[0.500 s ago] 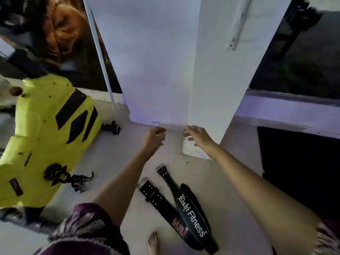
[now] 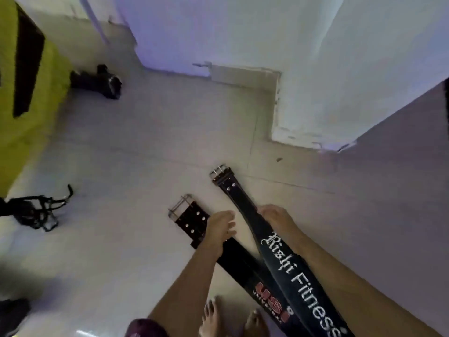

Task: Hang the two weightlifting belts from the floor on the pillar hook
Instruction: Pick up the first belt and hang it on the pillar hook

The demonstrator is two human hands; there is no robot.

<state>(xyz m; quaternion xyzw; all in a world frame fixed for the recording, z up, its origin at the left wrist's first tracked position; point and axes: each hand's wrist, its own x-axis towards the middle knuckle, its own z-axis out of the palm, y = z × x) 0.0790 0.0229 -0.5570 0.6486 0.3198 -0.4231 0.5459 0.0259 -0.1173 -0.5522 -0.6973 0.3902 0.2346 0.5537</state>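
Observation:
Two black weightlifting belts lie on the pale floor, overlapping near my feet. The belt with white lettering (image 2: 289, 259) lies on top, its buckle toward the white pillar (image 2: 315, 69). The belt with a red logo (image 2: 192, 218) lies to its left, studded buckle end showing. My left hand (image 2: 220, 227) rests on the red-logo belt just behind its buckle, fingers loosely curled. My right hand (image 2: 274, 216) touches the right edge of the lettered belt's narrow part. Whether either hand grips is unclear. No hook is in view.
A yellow machine body (image 2: 26, 98) fills the left edge. A black pedal with straps (image 2: 36, 211) lies at left, and another black part (image 2: 102, 81) sits near the pillar's base. My bare feet (image 2: 230, 319) stand at the bottom.
My view has dropped toward the floor. Both hands came down from near the pillar's base onto the belts.

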